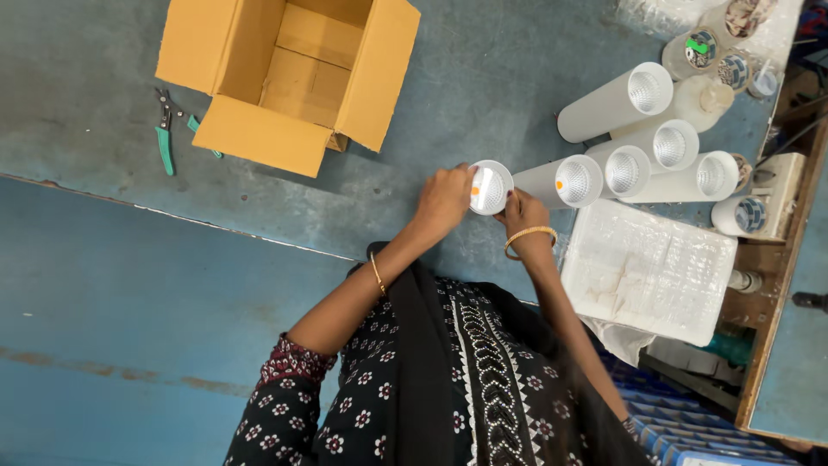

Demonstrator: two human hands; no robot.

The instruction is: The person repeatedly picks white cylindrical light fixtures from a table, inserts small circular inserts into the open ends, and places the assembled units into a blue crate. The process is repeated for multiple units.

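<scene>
Both my hands are on a white cylindrical lamp housing (pixel 490 187), whose open end faces me with a ribbed reflector and an orange spot inside. My left hand (pixel 444 200) grips its left side. My right hand (pixel 523 216), with a gold bangle at the wrist, pinches its right edge. The housing is held just above the blue-grey table (pixel 483 78). Right beside it lies another white housing with an orange spot (pixel 565 181).
Several more white housings (pixel 668 142) lie in a row at the right. An open cardboard box (pixel 289 73) stands at the back left, with green-handled pliers (pixel 164 129) beside it. A white tray with plastic wrap (pixel 647 272) and blue crates (pixel 690 423) are at the right.
</scene>
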